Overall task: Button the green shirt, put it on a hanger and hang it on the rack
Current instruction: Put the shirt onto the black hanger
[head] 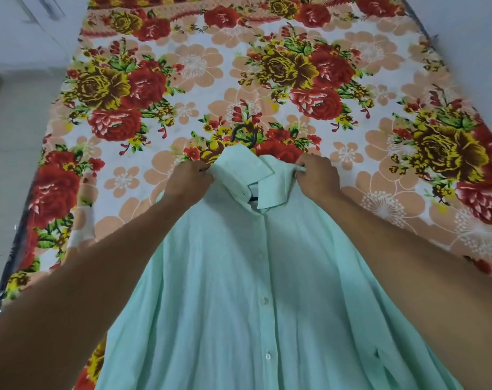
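The pale green shirt (239,277) lies front up on the bed, its placket buttoned down the middle and its collar pointing away from me. A dark hanger sits inside it: the hook (243,133) sticks out beyond the collar and a short dark piece shows in the neck opening. My left hand (188,178) pinches the shirt's left shoulder beside the collar. My right hand (318,175) pinches the fabric at the right shoulder. Both hands are closed on cloth.
The bed is covered by a flowered sheet (267,74) in red, yellow and peach. Pale floor (11,142) runs along the bed's left side, and white cabinet doors (28,21) stand at the top left. No rack is in view.
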